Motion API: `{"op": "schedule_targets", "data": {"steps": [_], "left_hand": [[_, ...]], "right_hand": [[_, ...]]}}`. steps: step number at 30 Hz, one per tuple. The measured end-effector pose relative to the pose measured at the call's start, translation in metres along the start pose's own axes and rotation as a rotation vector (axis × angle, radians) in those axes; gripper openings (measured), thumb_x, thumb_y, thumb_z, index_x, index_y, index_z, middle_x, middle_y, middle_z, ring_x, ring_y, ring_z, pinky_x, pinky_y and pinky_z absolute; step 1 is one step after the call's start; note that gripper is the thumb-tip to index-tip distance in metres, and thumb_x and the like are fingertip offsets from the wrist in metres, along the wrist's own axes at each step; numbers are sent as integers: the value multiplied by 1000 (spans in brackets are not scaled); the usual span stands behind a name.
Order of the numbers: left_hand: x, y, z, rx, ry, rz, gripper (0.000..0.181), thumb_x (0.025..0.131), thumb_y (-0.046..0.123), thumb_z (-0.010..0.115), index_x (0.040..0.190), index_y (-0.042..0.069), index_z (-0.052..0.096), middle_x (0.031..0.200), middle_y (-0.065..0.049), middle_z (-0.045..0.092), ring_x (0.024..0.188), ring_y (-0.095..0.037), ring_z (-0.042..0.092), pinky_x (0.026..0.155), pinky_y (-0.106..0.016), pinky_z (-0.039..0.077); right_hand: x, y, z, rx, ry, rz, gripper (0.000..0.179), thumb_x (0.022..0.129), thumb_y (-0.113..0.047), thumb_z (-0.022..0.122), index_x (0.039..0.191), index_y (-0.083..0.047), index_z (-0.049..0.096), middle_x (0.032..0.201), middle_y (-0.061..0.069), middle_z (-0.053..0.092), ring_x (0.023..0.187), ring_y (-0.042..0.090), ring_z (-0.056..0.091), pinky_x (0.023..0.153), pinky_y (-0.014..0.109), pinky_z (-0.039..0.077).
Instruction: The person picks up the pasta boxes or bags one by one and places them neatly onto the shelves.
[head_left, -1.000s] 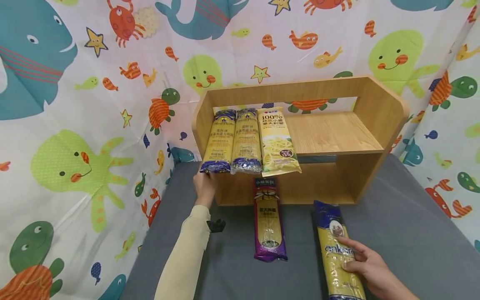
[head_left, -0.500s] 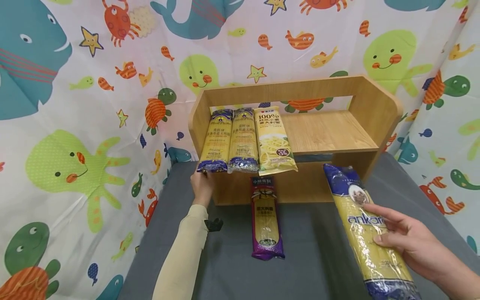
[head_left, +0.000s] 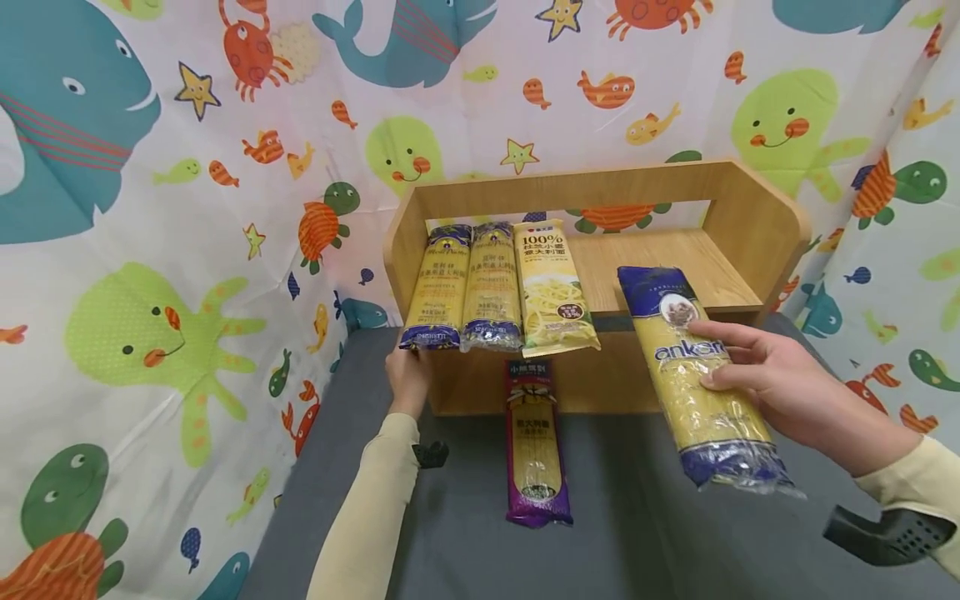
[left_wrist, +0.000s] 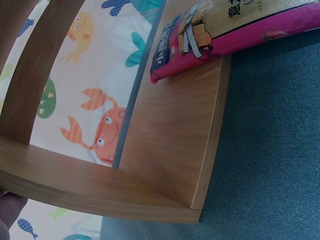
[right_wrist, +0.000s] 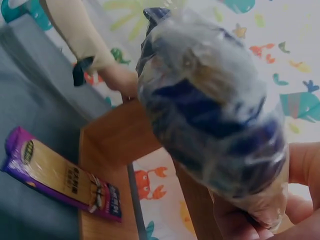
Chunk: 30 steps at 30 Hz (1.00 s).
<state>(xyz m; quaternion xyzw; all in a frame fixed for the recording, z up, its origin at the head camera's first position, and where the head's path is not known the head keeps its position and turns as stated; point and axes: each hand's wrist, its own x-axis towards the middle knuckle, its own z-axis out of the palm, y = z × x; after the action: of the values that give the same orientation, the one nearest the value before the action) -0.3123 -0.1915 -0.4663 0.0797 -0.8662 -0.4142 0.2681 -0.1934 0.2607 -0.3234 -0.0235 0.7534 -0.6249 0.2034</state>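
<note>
My right hand (head_left: 772, 375) holds a yellow-and-blue pack of spaghetti (head_left: 697, 392) by its right side, thumb on the front. The pack is tilted, raised in front of the shelf's right half. In the right wrist view its crinkled clear end (right_wrist: 210, 110) fills the middle. My left hand (head_left: 408, 379) grips the left side panel of the wooden shelf (head_left: 675, 171); the left wrist view shows only a bit of that hand (left_wrist: 11, 212) at the panel's edge. A purple-and-red pasta pack (head_left: 536, 458) lies with its top end in the lower compartment.
On the upper board two blue-and-yellow spaghetti packs (head_left: 437, 287) (head_left: 491, 287) and a cream pasta pack (head_left: 555, 292) lie side by side at the left. Bare board (head_left: 675, 250) shows to their right. A grey tabletop (head_left: 465, 533) and a printed curtain (head_left: 300, 108) surround the shelf.
My right hand has lifted the spaghetti pack off the table, up and toward the shelf's upper level. My left hand has stayed on the side panel.
</note>
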Motion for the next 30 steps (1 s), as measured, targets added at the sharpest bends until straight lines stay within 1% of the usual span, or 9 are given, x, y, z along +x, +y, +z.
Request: {"op": "schedule_targets", "data": {"steps": [2, 4, 6, 8, 13, 15, 22, 26, 30], "left_hand": [[0, -2, 1, 9, 13, 17, 32, 106, 18, 52, 133, 4, 60, 116, -24, 73, 99, -41, 72, 80, -54, 58], [0, -3, 1, 7, 26, 33, 31, 106, 19, 52, 131, 4, 61, 116, -24, 74, 99, -42, 72, 81, -54, 58], [-1, -4, 1, 2, 32, 41, 31, 106, 19, 52, 133, 5, 60, 115, -24, 74, 98, -41, 73, 81, -54, 58], [-2, -4, 1, -3, 30, 40, 33, 106, 18, 53, 135, 5, 59, 115, -24, 74, 96, -41, 73, 81, -54, 58], [-3, -2, 2, 3, 29, 45, 33, 106, 15, 53, 136, 5, 59, 111, -25, 75, 89, -40, 73, 76, -54, 58], [-2, -1, 2, 6, 29, 46, 33, 106, 17, 53, 136, 5, 58, 111, -25, 75, 88, -40, 73, 76, -54, 58], [0, 1, 2, 6, 12, 17, 36, 106, 19, 53, 140, 7, 57, 116, -24, 74, 99, -41, 73, 84, -54, 58], [-1, 0, 2, -3, 19, 23, 36, 105, 15, 54, 140, 7, 57, 114, -24, 74, 95, -40, 74, 81, -54, 58], [-1, -1, 1, -6, 22, 27, 36, 105, 15, 54, 141, 7, 57, 113, -24, 75, 91, -39, 74, 78, -53, 58]], "right_hand": [[13, -10, 6, -67, 26, 17, 62, 100, -15, 61, 154, -39, 40, 133, 9, 51, 100, 17, 63, 81, 35, 59], [27, -20, 12, -100, 41, 22, 70, 99, -16, 62, 161, -27, 30, 144, 19, 43, 101, 17, 62, 82, 34, 58], [40, -29, 16, -123, 50, 21, 75, 99, -15, 61, 163, -18, 23, 152, 26, 35, 100, 17, 62, 81, 32, 58], [53, -36, 20, -152, 64, 5, 76, 98, -13, 61, 163, -15, 21, 156, 28, 31, 100, 16, 61, 81, 29, 57], [79, -49, 25, -182, 94, -14, 75, 97, -9, 58, 163, -13, 23, 158, 28, 30, 105, 18, 57, 81, 24, 55], [87, -55, 26, -180, 96, -3, 76, 97, -10, 58, 163, -15, 22, 158, 28, 30, 106, 20, 57, 80, 24, 55], [114, -70, 26, -195, 113, 24, 73, 98, -10, 55, 163, -14, 22, 159, 28, 29, 106, 23, 57, 76, 23, 55], [129, -77, 26, -211, 128, 35, 71, 98, -9, 54, 162, -12, 25, 159, 29, 28, 112, 29, 52, 74, 24, 55], [141, -81, 26, -207, 110, 35, 71, 99, -7, 53, 163, -13, 21, 159, 29, 29, 113, 29, 53, 73, 26, 56]]}}
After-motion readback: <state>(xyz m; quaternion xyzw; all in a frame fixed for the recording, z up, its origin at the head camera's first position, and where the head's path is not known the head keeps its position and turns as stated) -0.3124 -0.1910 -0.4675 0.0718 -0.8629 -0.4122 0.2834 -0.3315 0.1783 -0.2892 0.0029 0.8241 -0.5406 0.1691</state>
